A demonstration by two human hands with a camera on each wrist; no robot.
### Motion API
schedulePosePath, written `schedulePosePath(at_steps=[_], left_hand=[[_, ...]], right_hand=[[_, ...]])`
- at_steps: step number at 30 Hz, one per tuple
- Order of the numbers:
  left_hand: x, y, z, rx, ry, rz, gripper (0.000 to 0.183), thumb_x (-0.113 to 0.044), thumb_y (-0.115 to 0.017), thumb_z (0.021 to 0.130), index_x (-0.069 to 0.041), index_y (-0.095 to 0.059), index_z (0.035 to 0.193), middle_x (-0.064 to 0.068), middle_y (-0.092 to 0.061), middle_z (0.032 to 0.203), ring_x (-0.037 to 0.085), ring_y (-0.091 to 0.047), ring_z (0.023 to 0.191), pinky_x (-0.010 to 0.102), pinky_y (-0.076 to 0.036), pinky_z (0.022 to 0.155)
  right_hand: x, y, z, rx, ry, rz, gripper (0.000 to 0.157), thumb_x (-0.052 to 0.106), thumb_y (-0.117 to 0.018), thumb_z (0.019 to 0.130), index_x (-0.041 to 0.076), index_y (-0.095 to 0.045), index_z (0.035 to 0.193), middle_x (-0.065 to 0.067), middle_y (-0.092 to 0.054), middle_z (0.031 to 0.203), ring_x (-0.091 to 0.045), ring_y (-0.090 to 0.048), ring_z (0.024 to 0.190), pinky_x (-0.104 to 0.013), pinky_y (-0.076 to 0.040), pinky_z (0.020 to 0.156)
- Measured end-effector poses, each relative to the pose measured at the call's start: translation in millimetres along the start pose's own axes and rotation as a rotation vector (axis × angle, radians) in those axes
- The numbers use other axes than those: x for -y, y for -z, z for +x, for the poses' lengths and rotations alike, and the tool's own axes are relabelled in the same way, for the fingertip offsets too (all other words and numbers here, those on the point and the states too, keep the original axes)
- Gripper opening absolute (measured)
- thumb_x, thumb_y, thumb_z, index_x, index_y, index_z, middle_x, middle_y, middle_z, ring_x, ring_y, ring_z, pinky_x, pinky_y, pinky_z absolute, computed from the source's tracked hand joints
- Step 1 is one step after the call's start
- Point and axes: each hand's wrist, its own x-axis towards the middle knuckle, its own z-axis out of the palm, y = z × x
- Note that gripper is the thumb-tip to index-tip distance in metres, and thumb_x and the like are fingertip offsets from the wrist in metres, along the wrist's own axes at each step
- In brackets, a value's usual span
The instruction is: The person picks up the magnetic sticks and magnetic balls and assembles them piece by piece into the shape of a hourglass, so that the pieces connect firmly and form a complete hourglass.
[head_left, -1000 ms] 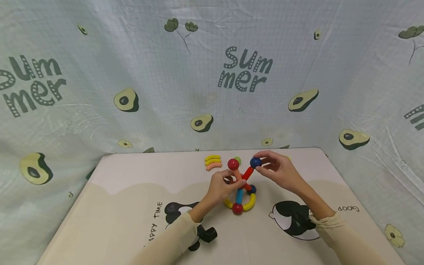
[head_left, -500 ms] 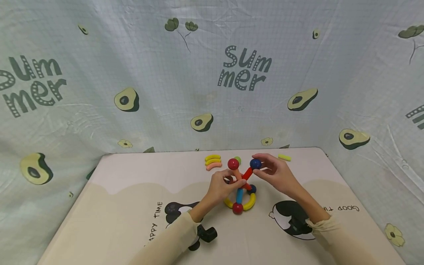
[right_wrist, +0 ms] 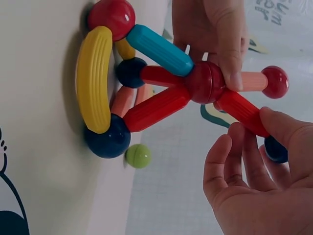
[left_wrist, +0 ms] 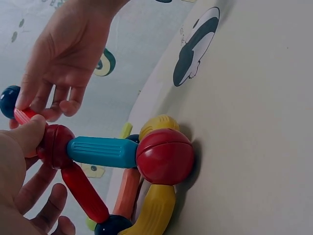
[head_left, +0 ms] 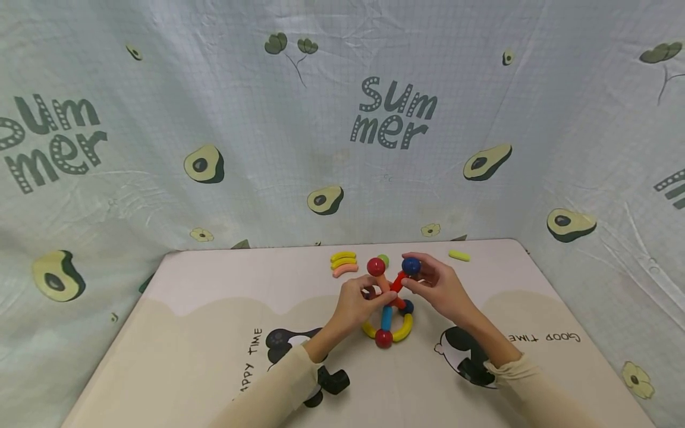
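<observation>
A frame of magnetic balls and sticks stands on the table (head_left: 214,345). It has yellow curved sticks (right_wrist: 94,81) at its base, a blue stick (head_left: 386,318) and red sticks rising to a red middle ball (right_wrist: 206,82). My left hand (head_left: 355,303) pinches that middle ball. On the right, my right hand (head_left: 441,288) holds the upper red stick (right_wrist: 242,111) between thumb and fingers. This stick meets the middle ball and carries a dark blue ball (head_left: 411,266) on its top end. Beside it a peach stick (right_wrist: 253,82) bears a red ball (head_left: 376,267).
Two yellow curved sticks (head_left: 343,255) and a peach curved stick (head_left: 345,270) lie behind the frame to the left. A green ball (head_left: 383,260) sits behind it. At the back right lies a pale yellow-green stick (head_left: 459,255). A printed curtain (head_left: 257,119) hangs behind the table.
My right hand has slid down and left, from the dark blue ball to the red stick below it. The back-right stick has come into sight. My left hand stays in place.
</observation>
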Motion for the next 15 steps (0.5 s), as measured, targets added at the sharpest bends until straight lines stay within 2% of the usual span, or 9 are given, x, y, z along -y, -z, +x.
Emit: schedulePosePath(at_steps=[3, 8, 12, 15], left_hand=[[-0.6, -0.4, -1.0, 0.004, -0.004, 0.027, 0.021, -0.029, -0.078, 0.093, -0.010, -0.071, 0.099, 0.003, -0.060, 0.078, 0.013, -0.053, 0.077, 0.021, -0.043, 0.063], [-0.4, -2.1, -2.1, 0.020, -0.018, 0.060, 0.021, -0.028, -0.076, 0.094, -0.012, -0.071, 0.106, -0.001, -0.069, 0.096, 0.012, -0.053, 0.081, 0.021, -0.044, 0.067], [2.0, -3.1, -3.1, 0.049, -0.065, 0.064, 0.019, -0.024, -0.068, 0.099, -0.008, -0.069, 0.111, 0.003, -0.073, 0.108, 0.014, -0.057, 0.085, 0.021, -0.047, 0.070], [4.1, -3.0, -3.7, 0.062, -0.122, 0.059, 0.022, -0.018, -0.060, 0.104, -0.002, -0.068, 0.117, 0.008, -0.073, 0.116, 0.019, -0.065, 0.091, 0.022, -0.053, 0.077]], right_hand=[[-0.6, -1.1, -0.9, -0.008, -0.022, 0.015, 0.051, 0.013, -0.074, 0.096, 0.008, -0.056, 0.143, -0.013, -0.070, 0.118, -0.020, -0.069, 0.097, -0.026, -0.057, 0.083], [-1.0, -2.1, -1.7, -0.005, -0.055, 0.049, 0.046, 0.012, -0.072, 0.097, 0.001, -0.058, 0.139, -0.015, -0.072, 0.114, -0.020, -0.069, 0.094, -0.028, -0.058, 0.079], [-1.3, -2.2, -1.8, -0.002, -0.068, 0.050, 0.041, 0.012, -0.071, 0.098, 0.000, -0.060, 0.136, -0.015, -0.072, 0.107, -0.022, -0.069, 0.091, -0.028, -0.058, 0.076], [-0.8, -2.2, -1.7, -0.003, -0.075, 0.045, 0.039, 0.012, -0.071, 0.098, -0.001, -0.061, 0.134, -0.014, -0.071, 0.104, -0.028, -0.069, 0.090, -0.027, -0.058, 0.075]])
